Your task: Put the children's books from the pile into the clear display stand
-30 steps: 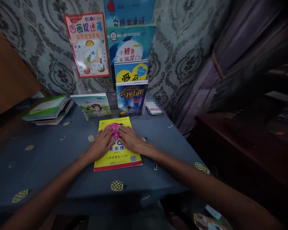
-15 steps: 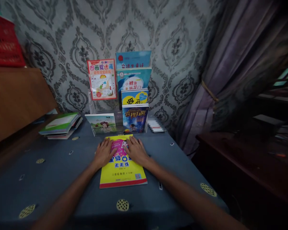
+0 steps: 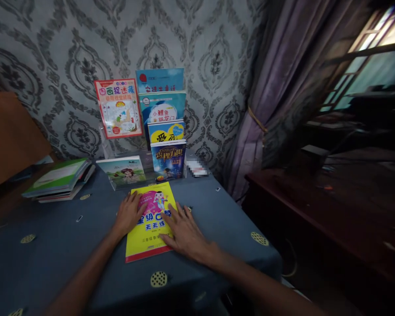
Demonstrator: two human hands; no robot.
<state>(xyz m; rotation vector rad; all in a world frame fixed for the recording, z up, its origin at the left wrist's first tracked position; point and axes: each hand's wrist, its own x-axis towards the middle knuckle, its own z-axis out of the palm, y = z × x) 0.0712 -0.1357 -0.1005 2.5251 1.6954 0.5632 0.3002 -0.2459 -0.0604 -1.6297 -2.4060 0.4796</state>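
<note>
A yellow workbook (image 3: 148,241) with a red bottom strip and a pink circle on its cover lies flat on the table. Along its upper left edge rests my left hand (image 3: 129,213), open, fingers stretched over the cover. My right hand (image 3: 186,230) is also open, its fingers spread across the workbook's right edge and partly covering the lower print. Behind the workbook, a clear tiered stand holds a blue book (image 3: 168,162) in front and a green illustrated book (image 3: 127,173) to its left.
Higher on the stand are a red-bordered book (image 3: 118,109), a teal book (image 3: 163,105) and other books. A stack of books (image 3: 57,177) lies at the left on the blue tablecloth (image 3: 95,237). A dark red cabinet (image 3: 283,206) stands right of the table, below a purple curtain (image 3: 253,101).
My right hand has slid down the workbook toward its lower right side. The left hand stays near the upper left edge. The view has turned to the right.
</note>
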